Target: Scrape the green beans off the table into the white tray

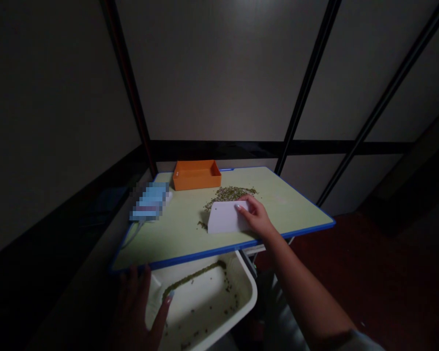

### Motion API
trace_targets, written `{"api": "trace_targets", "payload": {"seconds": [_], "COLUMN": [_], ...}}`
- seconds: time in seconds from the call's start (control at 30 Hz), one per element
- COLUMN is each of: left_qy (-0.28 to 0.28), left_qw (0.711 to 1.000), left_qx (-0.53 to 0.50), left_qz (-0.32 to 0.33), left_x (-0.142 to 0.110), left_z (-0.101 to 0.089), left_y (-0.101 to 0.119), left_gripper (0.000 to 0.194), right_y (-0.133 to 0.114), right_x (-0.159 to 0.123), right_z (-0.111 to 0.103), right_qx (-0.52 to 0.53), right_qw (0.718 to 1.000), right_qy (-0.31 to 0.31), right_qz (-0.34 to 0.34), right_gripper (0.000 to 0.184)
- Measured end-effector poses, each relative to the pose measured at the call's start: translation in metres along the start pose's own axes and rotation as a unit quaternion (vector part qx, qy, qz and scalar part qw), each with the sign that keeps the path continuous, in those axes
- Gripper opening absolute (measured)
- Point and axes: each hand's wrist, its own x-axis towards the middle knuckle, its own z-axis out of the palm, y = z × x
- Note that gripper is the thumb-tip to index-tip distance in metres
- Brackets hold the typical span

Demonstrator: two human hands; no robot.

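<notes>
My right hand [255, 215] grips a white flat scraper [225, 217] by its right end, with the thumb on the near face. The scraper stands on edge on the pale green tabletop [175, 234], in front of a spread of small green beans or seeds [236, 193]. A few of them lie by its left edge. Below the table's front edge is a white basin [249, 287] with a line of the same green pieces along its far side and some scattered over its bottom. My left hand [141, 307] is at the basin's left side, fingers spread, thumb over the inside.
An orange open box [197, 182] stands at the table's back left. A pixelated blue device [149, 201] with a white cable [133, 235] rests at the left edge. A blue pen-like stick [227, 169] lies at the back. Panelled walls [219, 73] close in behind and left.
</notes>
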Motion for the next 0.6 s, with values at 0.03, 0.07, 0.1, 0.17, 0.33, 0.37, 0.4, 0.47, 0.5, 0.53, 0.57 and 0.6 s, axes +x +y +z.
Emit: {"api": "trace_targets", "payload": {"seconds": [0.03, 0.07, 0.1, 0.17, 0.33, 0.37, 0.4, 0.47, 0.5, 0.53, 0.57, 0.6], "left_qy": [0.0, -0.001, -0.003, -0.006, -0.007, -0.008, -0.01, -0.013, -0.013, -0.014, -0.015, -0.015], "left_qw": [1.0, 1.0, 1.0, 1.0, 1.0, 1.0, 1.0, 1.0, 1.0, 1.0, 1.0, 1.0], "left_qx": [-0.001, -0.001, -0.002, -0.004, -0.006, -0.005, -0.005, -0.004, -0.005, -0.006, -0.006, -0.007], "left_qz": [-0.002, -0.005, -0.007, -0.009, -0.012, -0.014, -0.016, -0.016, -0.015, -0.012, -0.01, -0.008], "left_x": [-0.0002, -0.0004, -0.0006, -0.0011, -0.0027, -0.0028, -0.0027, -0.0024, -0.0023, -0.0021, -0.0021, -0.002], "left_z": [0.0, 0.0001, 0.0, -0.0003, -0.0027, -0.0031, -0.0034, -0.0033, -0.0029, -0.0023, -0.0016, -0.0009], "left_y": [0.0004, 0.0007, 0.0008, 0.0011, 0.0038, 0.0045, 0.005, 0.0051, 0.0047, 0.004, 0.003, 0.0019], "left_gripper": [0.073, 0.072, 0.071, 0.071, 0.072, 0.073, 0.073, 0.075, 0.076, 0.077, 0.077, 0.077], "right_y": [-0.0003, -0.0005, -0.0005, -0.0001, 0.0026, 0.0029, 0.0031, 0.0026, 0.002, 0.0013, 0.0005, -0.0002], "right_x": [-0.0002, -0.0004, -0.0005, -0.0008, -0.0014, -0.0014, -0.0014, -0.0012, -0.0011, -0.0009, -0.0008, -0.0006], "right_z": [-0.0001, -0.0002, -0.0003, -0.0006, -0.0013, -0.0014, -0.0015, -0.0014, -0.0013, -0.0009, -0.0005, 0.0], "right_qx": [0.0, -0.003, -0.007, -0.02, -0.033, -0.034, -0.036, -0.039, -0.039, -0.037, -0.035, -0.031], "right_qw": [1.0, 1.0, 1.0, 1.0, 0.999, 0.999, 0.999, 0.999, 0.998, 0.998, 0.998, 0.999], "right_qy": [0.001, 0.002, 0.006, 0.016, 0.025, 0.026, 0.027, 0.034, 0.038, 0.041, 0.042, 0.042], "right_qz": [0.002, 0.003, 0.004, 0.003, -0.002, -0.003, -0.004, -0.006, -0.006, -0.005, -0.005, -0.005], "right_gripper": [0.018, 0.019, 0.019, 0.019, 0.019, 0.018, 0.018, 0.016, 0.015, 0.015, 0.015, 0.015]}}
